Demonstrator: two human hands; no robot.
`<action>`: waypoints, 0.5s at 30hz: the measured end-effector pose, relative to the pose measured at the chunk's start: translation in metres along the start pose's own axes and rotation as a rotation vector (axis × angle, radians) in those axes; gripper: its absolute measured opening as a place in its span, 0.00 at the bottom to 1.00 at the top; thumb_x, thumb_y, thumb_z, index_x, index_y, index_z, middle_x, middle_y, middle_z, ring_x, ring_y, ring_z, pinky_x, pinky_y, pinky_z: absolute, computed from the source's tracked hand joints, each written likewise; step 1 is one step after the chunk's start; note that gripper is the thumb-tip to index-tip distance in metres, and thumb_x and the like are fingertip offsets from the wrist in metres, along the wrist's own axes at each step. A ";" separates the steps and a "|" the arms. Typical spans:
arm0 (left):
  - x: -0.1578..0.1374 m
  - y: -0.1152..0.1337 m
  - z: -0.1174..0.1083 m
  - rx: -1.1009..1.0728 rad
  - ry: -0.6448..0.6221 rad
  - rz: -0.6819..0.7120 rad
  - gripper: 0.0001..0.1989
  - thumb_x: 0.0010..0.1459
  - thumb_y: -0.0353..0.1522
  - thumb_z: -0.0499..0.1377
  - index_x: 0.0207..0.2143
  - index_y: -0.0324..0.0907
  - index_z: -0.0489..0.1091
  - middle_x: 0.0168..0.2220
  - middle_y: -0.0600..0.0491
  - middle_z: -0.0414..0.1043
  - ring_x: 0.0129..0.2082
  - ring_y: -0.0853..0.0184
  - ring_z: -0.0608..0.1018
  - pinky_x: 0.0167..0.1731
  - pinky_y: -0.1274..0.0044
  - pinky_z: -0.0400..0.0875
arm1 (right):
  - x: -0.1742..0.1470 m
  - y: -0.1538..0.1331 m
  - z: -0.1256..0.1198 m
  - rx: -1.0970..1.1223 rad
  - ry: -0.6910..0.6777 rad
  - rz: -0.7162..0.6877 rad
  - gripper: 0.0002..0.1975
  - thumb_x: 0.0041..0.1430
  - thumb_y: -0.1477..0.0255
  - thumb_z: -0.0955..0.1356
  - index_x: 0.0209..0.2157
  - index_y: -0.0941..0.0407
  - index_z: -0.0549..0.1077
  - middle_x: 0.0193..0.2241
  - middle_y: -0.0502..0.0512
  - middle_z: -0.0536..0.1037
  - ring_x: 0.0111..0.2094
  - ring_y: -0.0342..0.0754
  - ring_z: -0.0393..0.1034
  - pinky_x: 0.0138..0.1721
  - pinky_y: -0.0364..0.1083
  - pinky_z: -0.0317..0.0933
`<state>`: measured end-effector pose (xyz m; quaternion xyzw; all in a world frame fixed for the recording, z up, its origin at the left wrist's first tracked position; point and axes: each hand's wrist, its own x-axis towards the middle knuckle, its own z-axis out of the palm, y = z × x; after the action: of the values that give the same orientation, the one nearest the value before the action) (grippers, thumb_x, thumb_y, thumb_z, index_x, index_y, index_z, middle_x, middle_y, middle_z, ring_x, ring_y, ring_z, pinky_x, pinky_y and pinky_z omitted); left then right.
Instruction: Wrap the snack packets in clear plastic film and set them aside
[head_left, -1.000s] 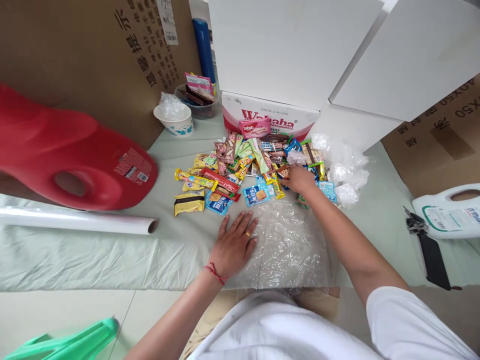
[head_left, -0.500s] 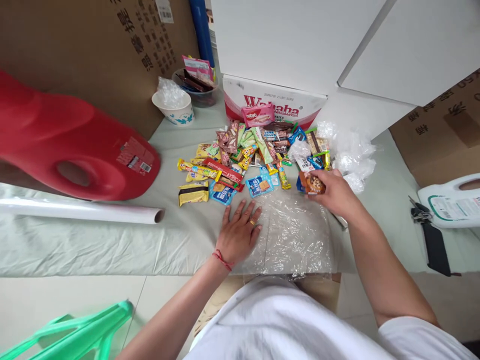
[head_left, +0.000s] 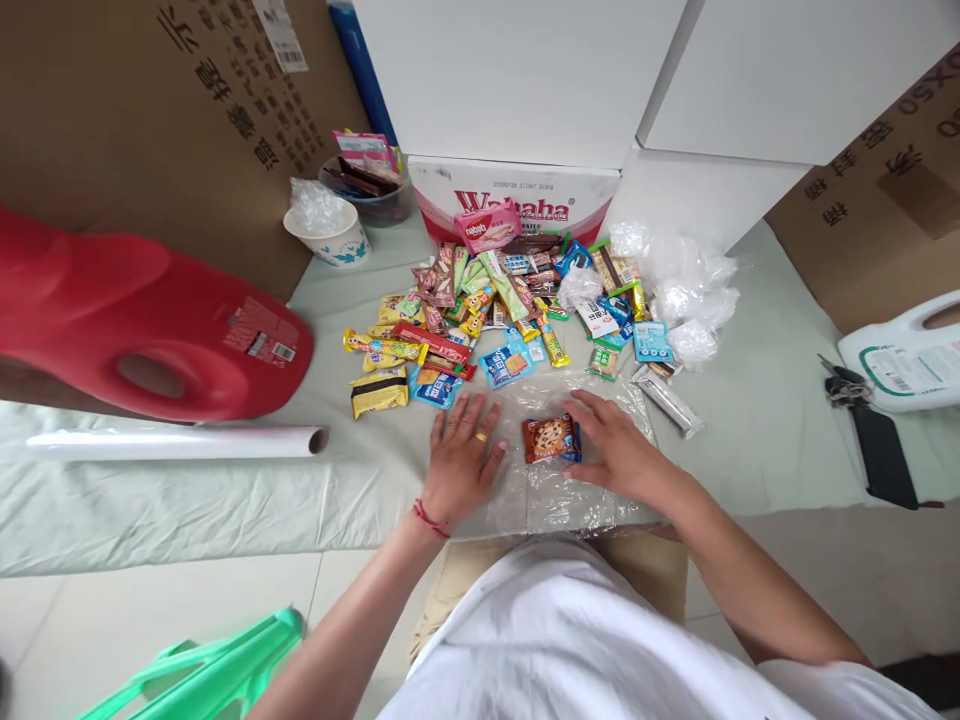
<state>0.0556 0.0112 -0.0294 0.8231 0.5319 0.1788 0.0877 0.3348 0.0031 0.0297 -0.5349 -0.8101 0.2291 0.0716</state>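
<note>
A small brown and blue cookie packet (head_left: 550, 439) lies on a sheet of clear plastic wrap (head_left: 592, 505) near the table's front edge. Around the packet's right side, my right hand (head_left: 619, 445) is open, thumb and fingers apart. My left hand (head_left: 463, 455) rests flat with fingers spread, on the cloth at the wrap's left edge. Just beyond both hands is a heap of wrapped snacks, among them a blue biscuit packet (head_left: 507, 364), a yellow packet (head_left: 379, 392) and a pink wafer packet (head_left: 487, 228).
Bunched clear plastic (head_left: 686, 290) sits right of the snacks. On the left are a red jug (head_left: 187, 350), a white roll (head_left: 180, 442) and a paper cup (head_left: 330, 240). White boxes (head_left: 510, 80) stand behind. Keys with a black case (head_left: 881, 450) and a white bottle (head_left: 911, 360) lie right.
My right hand has brought the cookie packet from the heap's right side onto the plastic wrap and let it go. My left hand stays flat. The camera view has shifted slightly.
</note>
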 end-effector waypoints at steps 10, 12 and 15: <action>-0.076 -0.016 -0.014 -0.062 -0.092 0.561 0.22 0.66 0.36 0.62 0.62 0.54 0.68 0.66 0.47 0.70 0.71 0.53 0.64 0.71 0.51 0.54 | -0.127 0.044 0.048 -0.054 0.140 -0.135 0.24 0.69 0.70 0.66 0.65 0.43 0.69 0.61 0.59 0.75 0.59 0.60 0.69 0.57 0.64 0.67; -0.078 -0.017 -0.010 -0.032 -0.117 0.517 0.18 0.66 0.31 0.59 0.57 0.52 0.72 0.64 0.48 0.72 0.71 0.55 0.64 0.72 0.53 0.52 | -0.128 0.053 0.056 0.004 0.170 -0.140 0.19 0.70 0.72 0.65 0.59 0.42 0.75 0.57 0.58 0.78 0.55 0.58 0.72 0.54 0.63 0.68; -0.073 -0.015 -0.012 -0.072 -0.151 0.453 0.12 0.67 0.33 0.58 0.50 0.50 0.76 0.61 0.49 0.75 0.69 0.57 0.67 0.71 0.56 0.54 | -0.117 0.060 0.039 0.120 0.086 -0.184 0.15 0.72 0.69 0.64 0.52 0.44 0.79 0.52 0.57 0.81 0.50 0.55 0.74 0.52 0.60 0.69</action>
<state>0.0110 -0.0489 -0.0382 0.9287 0.3190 0.1508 0.1140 0.4196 -0.0939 -0.0170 -0.4624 -0.8367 0.2467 0.1589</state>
